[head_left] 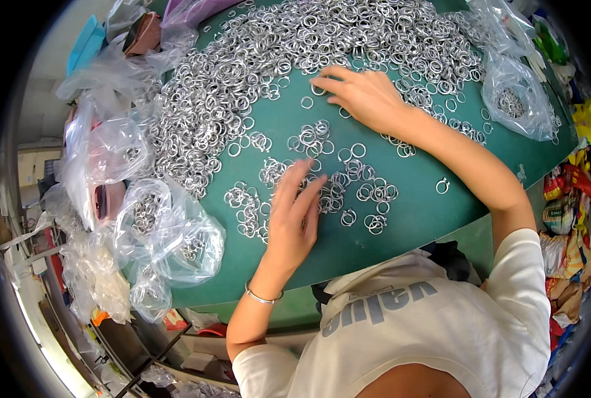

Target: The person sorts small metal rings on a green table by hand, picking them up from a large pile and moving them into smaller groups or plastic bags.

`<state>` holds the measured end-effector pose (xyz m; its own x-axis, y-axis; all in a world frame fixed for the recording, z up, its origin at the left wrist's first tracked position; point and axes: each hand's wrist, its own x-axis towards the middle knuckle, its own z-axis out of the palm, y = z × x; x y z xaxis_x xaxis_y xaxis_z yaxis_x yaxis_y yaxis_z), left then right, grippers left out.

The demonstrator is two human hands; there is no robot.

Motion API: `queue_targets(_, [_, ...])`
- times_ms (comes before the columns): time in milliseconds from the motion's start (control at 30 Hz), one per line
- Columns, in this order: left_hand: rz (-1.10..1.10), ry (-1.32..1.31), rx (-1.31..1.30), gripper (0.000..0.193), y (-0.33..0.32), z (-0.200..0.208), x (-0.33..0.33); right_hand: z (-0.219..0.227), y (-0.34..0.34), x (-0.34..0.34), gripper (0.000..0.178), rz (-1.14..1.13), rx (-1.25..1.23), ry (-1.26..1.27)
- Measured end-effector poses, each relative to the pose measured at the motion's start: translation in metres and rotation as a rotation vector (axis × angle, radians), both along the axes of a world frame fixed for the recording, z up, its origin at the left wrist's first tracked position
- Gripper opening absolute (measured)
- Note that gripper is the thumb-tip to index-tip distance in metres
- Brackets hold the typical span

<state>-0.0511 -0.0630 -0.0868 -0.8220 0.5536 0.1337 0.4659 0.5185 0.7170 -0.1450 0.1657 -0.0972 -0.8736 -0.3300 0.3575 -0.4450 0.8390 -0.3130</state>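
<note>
Silver metal rings (348, 26) lie heaped in a wide arc across the far part of a green table (401, 219). Over the small clusters nearer me hovers my left hand (294, 215), its fingers apart and slightly blurred; a bangle circles that wrist. Rings show just beyond its fingertips and beside it, such as a small cluster (377, 190) to its right. My right hand (371, 99) reaches to the heap's inner edge with fingers spread. Its fingertips are at a single ring (318, 89), touching or just over it. Another loose ring (306, 102) lies close by.
Clear plastic bags holding rings stand along the left edge, one bag (169, 232) near the front corner. Another bag of rings (517, 99) sits at the far right. One ring (442, 186) lies apart under my right forearm. Colourful packages (567, 192) line the right side.
</note>
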Motion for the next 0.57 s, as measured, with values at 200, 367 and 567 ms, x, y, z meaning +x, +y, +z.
queue_targets(200, [-0.111, 0.083, -0.296, 0.041, 0.000, 0.005, 0.010, -0.014, 0.004, -0.013, 0.016, 0.057, -0.114, 0.038])
queue_targets(367, [0.021, 0.074, -0.047, 0.031, -0.006, 0.004, 0.020, 0.022, 0.017, 0.019, 0.021, -0.064, -1.039, -0.782])
queue_targets(567, [0.114, -0.077, 0.183, 0.033, 0.007, 0.015, 0.020, 0.039, 0.018, 0.061, 0.020, 0.024, -1.320, -1.275])
